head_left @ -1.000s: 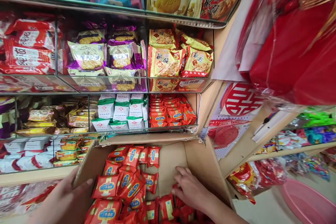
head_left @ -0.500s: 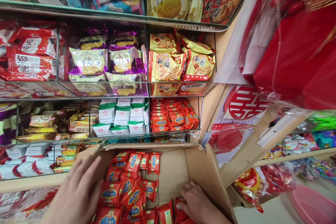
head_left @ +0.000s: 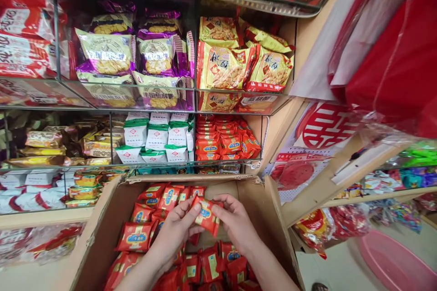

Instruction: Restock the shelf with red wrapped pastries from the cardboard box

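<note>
Above the cardboard box [head_left: 276, 223], both hands hold one small red snack packet [head_left: 206, 214] with a blue oval label. My left hand [head_left: 175, 229] grips its left end between thumb and fingers. At the opposite end, my right hand [head_left: 237, 222] pinches it the same way. Many similar red packets [head_left: 134, 235] lie loose inside the box, below and around the hands. My forearms cover part of them.
Behind the box, a glass-fronted shelf holds red packets [head_left: 230, 144] and white-and-green packets [head_left: 157, 138]. Yellow packets [head_left: 223, 66] and purple packets [head_left: 105, 52] fill the tier above. Red wrapped decorations [head_left: 392, 59] hang at right, over a pink basin [head_left: 392, 259] on the floor.
My right hand has lifted a red packet from the box's lower right. My left hand has come in from the left side and now grips it too. The view has shifted slightly.
</note>
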`<state>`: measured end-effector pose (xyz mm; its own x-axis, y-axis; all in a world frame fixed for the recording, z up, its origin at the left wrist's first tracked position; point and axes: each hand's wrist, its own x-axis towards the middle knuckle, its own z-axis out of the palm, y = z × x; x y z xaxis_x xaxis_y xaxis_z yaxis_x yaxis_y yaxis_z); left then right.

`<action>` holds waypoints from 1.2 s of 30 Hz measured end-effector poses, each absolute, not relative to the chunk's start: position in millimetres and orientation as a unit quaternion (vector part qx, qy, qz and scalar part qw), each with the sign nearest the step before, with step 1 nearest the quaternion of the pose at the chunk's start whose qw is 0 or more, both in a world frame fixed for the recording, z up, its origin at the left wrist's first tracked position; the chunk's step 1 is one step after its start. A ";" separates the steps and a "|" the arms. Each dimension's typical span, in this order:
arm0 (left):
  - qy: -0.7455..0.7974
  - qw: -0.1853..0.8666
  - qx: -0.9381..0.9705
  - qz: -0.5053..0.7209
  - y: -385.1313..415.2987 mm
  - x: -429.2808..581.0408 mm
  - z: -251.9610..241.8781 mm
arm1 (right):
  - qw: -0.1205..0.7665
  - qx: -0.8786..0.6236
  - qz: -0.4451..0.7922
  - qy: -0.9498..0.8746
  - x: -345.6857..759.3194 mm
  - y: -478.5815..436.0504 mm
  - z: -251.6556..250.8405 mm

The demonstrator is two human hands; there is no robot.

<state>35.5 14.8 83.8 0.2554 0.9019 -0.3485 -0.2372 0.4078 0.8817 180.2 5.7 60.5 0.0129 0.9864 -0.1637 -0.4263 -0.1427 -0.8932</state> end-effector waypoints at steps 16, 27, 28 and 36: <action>0.439 0.655 0.469 0.398 7.9 28.2 61.8 | 0.521 -0.498 0.526 -0.451 186.2 -7.6 62.0; 0.497 0.256 0.773 0.299 25.8 -19.6 84.1 | 0.535 -0.493 0.378 -0.572 225.8 43.3 145.5; 0.507 0.186 0.790 0.290 33.0 -28.2 81.7 | 0.563 -0.500 0.340 -0.564 229.4 60.4 151.7; 0.617 0.028 0.779 0.107 52.7 -52.9 36.8 | 0.532 -0.565 0.113 -0.620 215.9 197.5 175.2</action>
